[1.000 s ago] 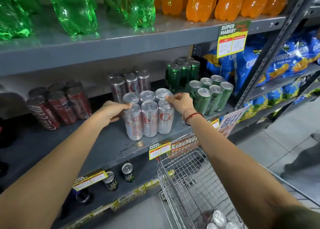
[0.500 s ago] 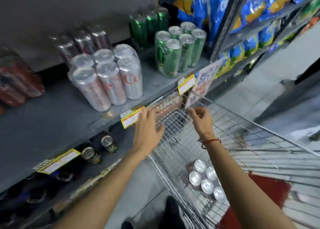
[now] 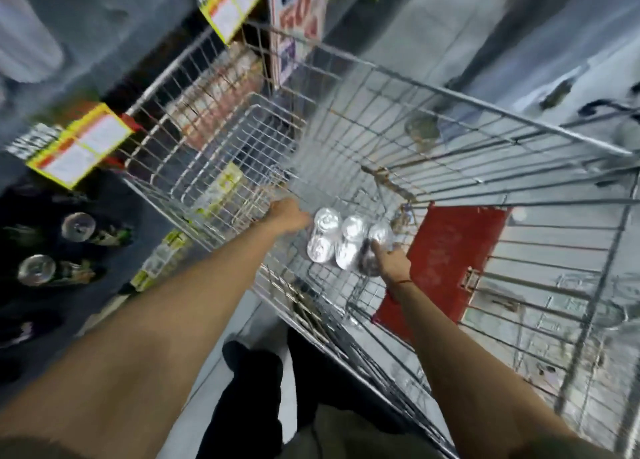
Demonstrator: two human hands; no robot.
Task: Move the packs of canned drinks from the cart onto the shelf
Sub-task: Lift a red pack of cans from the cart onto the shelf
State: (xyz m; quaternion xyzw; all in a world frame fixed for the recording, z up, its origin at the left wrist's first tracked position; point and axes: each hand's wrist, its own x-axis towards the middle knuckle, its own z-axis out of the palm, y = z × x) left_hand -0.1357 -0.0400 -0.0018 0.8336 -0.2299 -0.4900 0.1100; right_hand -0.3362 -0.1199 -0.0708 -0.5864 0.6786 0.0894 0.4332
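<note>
Cans in a shrink-wrapped pack [image 3: 346,242] lie at the bottom of the wire cart [image 3: 433,91], six silver tops showing in two rows of three, and both hands are down beside them. Judging by this, one pack at least is left to lift out, and no other pack shows in the basket, so it may be the last; the shelf surface itself is mostly out of view, so how many packs already stand there cannot be read. The left hand [image 3: 289,216] is against the far-left end of the pack, its fingers hidden behind the knuckles, so whether they are spread or curled I cannot tell. The right hand [image 3: 391,259] touches the near-right corner, with at least one finger stretched onto a can top; motion blur hides the rest, and neither hand visibly has a full grip yet. The can tops are round, bright and ridged, and the film over them gleams and wrinkles. The cart is a grid of thin, shiny metal rods, with a flat red plastic panel [image 3: 446,261] just right of the pack. Left of the cart runs a grey metal shelf edge with yellow paper price tags [image 3: 81,145], and below it two single cans [image 3: 57,250] stand on a dark lower shelf.
</note>
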